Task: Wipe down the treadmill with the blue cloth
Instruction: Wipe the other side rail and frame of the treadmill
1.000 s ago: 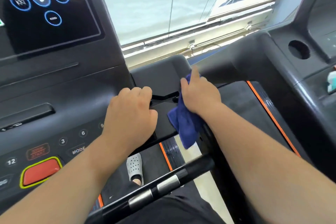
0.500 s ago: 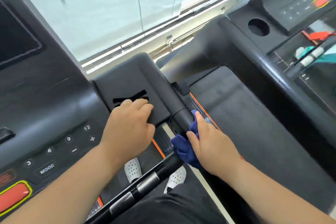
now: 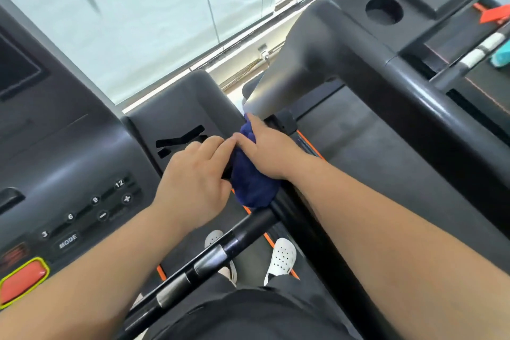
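Observation:
The blue cloth [image 3: 252, 182] is bunched on the treadmill's right side handrail, just below the grey corner panel [image 3: 179, 107] of the console. My right hand [image 3: 269, 150] lies over the cloth and grips it against the rail, fingers pointing up the rail. My left hand [image 3: 193, 174] rests with curled fingers on the edge of the corner panel, its fingertips touching my right thumb and the cloth. The black front handlebar [image 3: 209, 257] with its silver sensor plates crosses below both hands.
The console [image 3: 82, 201] with number keys, a MODE key and a red stop button [image 3: 23, 281] lies at the left. A second treadmill [image 3: 414, 132] with a cup holder [image 3: 383, 11] stands close on the right. My white shoes [image 3: 281, 257] stand on the belt below. A window is ahead.
My right hand has slid the cloth back up the side rail, from near the front handlebar to beside my left hand. The left hand has stayed on the corner panel.

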